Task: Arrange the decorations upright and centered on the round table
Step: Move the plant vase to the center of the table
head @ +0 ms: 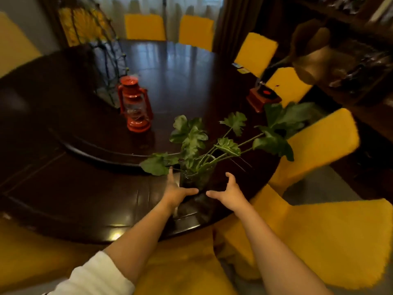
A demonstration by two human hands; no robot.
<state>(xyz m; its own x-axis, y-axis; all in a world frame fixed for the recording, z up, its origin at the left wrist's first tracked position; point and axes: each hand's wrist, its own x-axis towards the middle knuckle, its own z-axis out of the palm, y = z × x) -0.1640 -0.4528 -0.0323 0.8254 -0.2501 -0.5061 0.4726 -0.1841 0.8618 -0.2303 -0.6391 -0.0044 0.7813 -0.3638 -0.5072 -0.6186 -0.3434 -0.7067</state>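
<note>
A glass vase (pixel 194 177) with green leafy stems (pixel 191 137) stands upright on the dark round table (pixel 85 199), near its front edge. My left hand (pixel 177 189) touches the vase's left side, thumb under its base, fingers apart. My right hand (pixel 228 191) is open just right of the vase, fingers curved, apart from the glass. A red lantern (pixel 135 107) stands upright on the raised inner turntable (pixel 170 81). A small red gramophone (pixel 263 96) with a brass horn (pixel 314 58) sits at the table's right edge. A wire ornament with yellow flowers (pixel 100 50) stands behind the lantern.
Yellow-covered chairs ring the table: two at the back (pixel 146 26), several on the right (pixel 319 143) and one under my arms (pixel 187 269). A dark shelf unit (pixel 361 50) fills the right side. Curtains hang behind the table.
</note>
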